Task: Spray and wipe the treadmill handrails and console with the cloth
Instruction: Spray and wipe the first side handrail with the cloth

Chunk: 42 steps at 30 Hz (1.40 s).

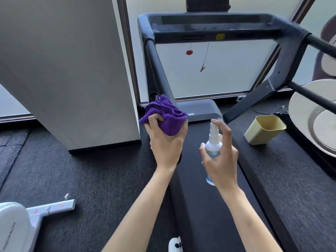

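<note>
The left hand is raised, forearm angled upward, fingers clamped on the bunched purple cloth just beside the lower end of the left handrail. The right hand holds the spray bottle upright over the treadmill belt, fingers wrapped round its body, index finger arched above the nozzle. The console stands well ahead.

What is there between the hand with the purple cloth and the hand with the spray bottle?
In the head view, nothing: only the dark treadmill belt shows below the gap between the left hand and the right hand.
</note>
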Available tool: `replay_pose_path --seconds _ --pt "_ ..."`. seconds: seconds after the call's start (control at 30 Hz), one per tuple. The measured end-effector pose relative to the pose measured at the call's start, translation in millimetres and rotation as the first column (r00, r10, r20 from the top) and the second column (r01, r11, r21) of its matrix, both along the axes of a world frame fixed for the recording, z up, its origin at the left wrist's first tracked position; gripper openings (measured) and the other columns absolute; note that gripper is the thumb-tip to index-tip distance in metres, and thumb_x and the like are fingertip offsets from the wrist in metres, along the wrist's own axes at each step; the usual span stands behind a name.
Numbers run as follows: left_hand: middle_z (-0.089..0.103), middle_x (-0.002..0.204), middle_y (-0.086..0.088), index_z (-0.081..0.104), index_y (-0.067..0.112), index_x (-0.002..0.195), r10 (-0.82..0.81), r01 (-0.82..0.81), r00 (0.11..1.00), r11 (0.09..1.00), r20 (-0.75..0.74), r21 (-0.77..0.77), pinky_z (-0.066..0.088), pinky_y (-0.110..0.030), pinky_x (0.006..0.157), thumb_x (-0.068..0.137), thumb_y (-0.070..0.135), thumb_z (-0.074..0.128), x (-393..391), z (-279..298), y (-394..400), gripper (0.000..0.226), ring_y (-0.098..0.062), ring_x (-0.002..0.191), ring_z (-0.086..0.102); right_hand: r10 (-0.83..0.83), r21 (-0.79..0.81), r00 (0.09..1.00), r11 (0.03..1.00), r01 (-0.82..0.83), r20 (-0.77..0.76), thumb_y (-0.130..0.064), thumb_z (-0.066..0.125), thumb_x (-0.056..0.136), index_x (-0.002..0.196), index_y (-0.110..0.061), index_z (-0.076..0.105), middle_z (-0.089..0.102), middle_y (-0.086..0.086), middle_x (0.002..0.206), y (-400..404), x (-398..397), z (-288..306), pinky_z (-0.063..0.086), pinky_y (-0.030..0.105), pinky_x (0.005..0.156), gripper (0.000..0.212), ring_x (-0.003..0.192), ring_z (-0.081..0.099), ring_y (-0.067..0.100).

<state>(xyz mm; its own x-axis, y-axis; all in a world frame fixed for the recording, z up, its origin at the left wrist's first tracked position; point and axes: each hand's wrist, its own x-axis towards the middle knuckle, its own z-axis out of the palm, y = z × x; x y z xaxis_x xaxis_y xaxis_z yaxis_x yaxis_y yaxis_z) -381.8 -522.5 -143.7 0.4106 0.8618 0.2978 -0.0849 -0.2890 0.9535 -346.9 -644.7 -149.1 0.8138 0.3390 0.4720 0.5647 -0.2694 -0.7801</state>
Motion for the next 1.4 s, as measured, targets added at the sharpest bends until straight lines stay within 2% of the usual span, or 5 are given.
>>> replay_pose_path --seconds 0.13,0.4,0.67,0.97,1.4 --pt "0.054 0.1 -0.002 0.038 0.03 0.091 -0.122 0.125 0.99 0.991 0.07 -0.037 0.05 -0.032 0.075 0.068 0.041 0.079 -16 -28 -6 0.048 -0.019 0.085 0.055 0.043 0.008 0.999 0.999 -0.043 0.002 0.005 0.063 0.08 0.125 -0.033 0.04 0.054 -0.001 0.074 12 8 2 0.051 0.04 0.047 0.064 0.05 0.056 0.027" --pt "0.053 0.089 -0.006 0.038 0.021 0.085 -0.23 0.234 0.97 0.971 0.078 -0.048 0.045 -0.027 0.074 0.068 0.042 0.076 -33 -36 15 0.047 -0.015 0.079 0.051 0.024 -0.019 1.0 1.0 -0.024 -0.011 0.004 0.062 0.081 0.126 -0.033 0.04 0.058 -0.007 0.084 30 4 6 0.053 0.043 0.052 0.063 0.054 0.058 0.028" --pt "0.059 0.088 0.019 0.042 0.026 0.091 -0.404 0.433 0.9 0.873 0.165 -0.225 0.052 -0.031 0.084 0.069 0.044 0.076 -42 -30 96 0.045 -0.007 0.082 0.057 -0.223 -0.034 0.967 0.973 0.229 0.124 0.006 0.063 0.077 0.127 -0.03 0.04 0.05 -0.018 0.086 67 -45 14 0.042 0.012 0.061 0.066 0.062 0.051 0.004" --pt "0.051 0.104 0.008 0.032 0.022 0.102 -0.54 0.532 0.839 0.787 0.068 -0.313 0.048 -0.016 0.084 0.079 0.028 0.077 -37 -34 221 0.05 -0.003 0.091 0.058 -0.515 -0.174 0.843 0.826 0.536 0.155 -0.001 0.063 0.081 0.131 -0.029 0.035 0.064 -0.002 0.106 158 -107 9 0.051 0.031 0.064 0.064 0.072 0.057 0.021" --pt "0.049 0.113 0.006 0.032 0.022 0.111 -0.695 0.608 0.713 0.677 -0.088 -0.415 0.047 -0.038 0.1 0.067 0.045 0.082 49 -59 323 0.07 -0.021 0.115 0.055 -0.674 -0.309 0.738 0.699 0.645 0.016 -0.011 0.063 0.086 0.133 -0.036 0.03 0.064 0.008 0.103 277 -35 -40 0.054 0.035 0.065 0.063 0.077 0.063 0.028"
